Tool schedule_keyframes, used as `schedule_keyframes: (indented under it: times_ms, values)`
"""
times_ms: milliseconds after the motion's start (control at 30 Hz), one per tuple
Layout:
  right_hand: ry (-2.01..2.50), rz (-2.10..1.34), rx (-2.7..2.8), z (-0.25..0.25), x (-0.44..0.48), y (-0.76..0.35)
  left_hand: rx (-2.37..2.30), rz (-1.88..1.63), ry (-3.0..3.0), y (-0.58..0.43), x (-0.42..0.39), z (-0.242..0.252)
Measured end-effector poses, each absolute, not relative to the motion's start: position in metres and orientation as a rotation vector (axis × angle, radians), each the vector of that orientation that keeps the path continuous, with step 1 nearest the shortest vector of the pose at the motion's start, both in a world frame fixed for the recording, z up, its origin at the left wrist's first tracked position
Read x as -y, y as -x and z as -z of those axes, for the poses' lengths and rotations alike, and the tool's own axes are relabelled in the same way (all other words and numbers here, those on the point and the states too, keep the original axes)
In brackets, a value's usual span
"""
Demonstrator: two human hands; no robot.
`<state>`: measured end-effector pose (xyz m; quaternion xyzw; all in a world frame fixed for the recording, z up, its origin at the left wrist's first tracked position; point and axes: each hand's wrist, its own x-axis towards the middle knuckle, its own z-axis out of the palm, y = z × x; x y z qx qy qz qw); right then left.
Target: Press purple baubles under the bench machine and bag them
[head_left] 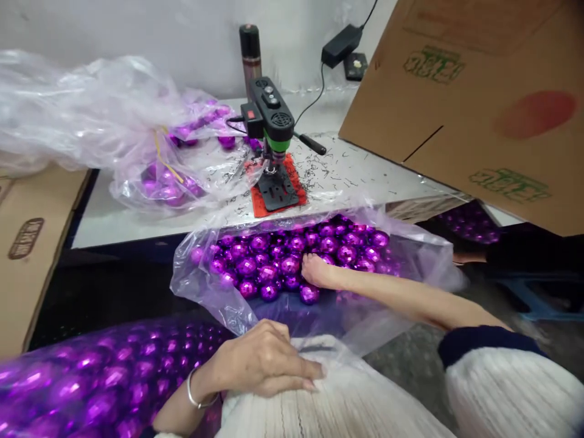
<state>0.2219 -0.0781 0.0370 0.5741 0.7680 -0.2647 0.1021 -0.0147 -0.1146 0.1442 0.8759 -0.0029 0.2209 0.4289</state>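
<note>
Shiny purple faceted ball ornaments [267, 272] fill an open clear plastic bag [201, 289] at the table's front edge. Into this heap reaches my right hand [317, 271], its fingers curled down among the balls; whatever lies under them is hidden. Close to my body, my left hand [269, 359], with a silver bangle at the wrist, is closed and seems to pinch the near edge of the plastic bag over my lap. Beyond the bag, a small black and green drill press [276, 121] stands on a red mat [260, 207].
Dark shavings litter the white table [137, 222]. A tied plastic bag [123, 128] with purple balls sits at left. Another mass of purple balls [104, 383] lies lower left. Cardboard boxes [456, 109] flank both sides. Behind the drill are a spray can [250, 55] and a power adapter [342, 45].
</note>
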Motion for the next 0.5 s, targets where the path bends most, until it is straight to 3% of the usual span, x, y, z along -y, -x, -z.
schedule_keyframes:
  times_ms: [133,233,367,500]
  values:
    - [-1.463,0.708,-2.358,-0.065,0.107,-0.247,-0.002,-0.462,-2.165,0.016,0.109,-0.149]
    - [-1.577,0.531,-2.298,-0.075,0.116,-0.268,-0.061,-0.347,-2.137,0.022,0.098,-0.155]
    - [-1.814,0.526,-1.978,-0.052,0.093,-0.264,-0.085,-0.218,-2.062,0.030,0.084,-0.156]
    - [-1.756,0.625,-2.040,-0.025,0.064,-0.228,-0.098,-0.129,-1.978,0.034,0.075,-0.152]
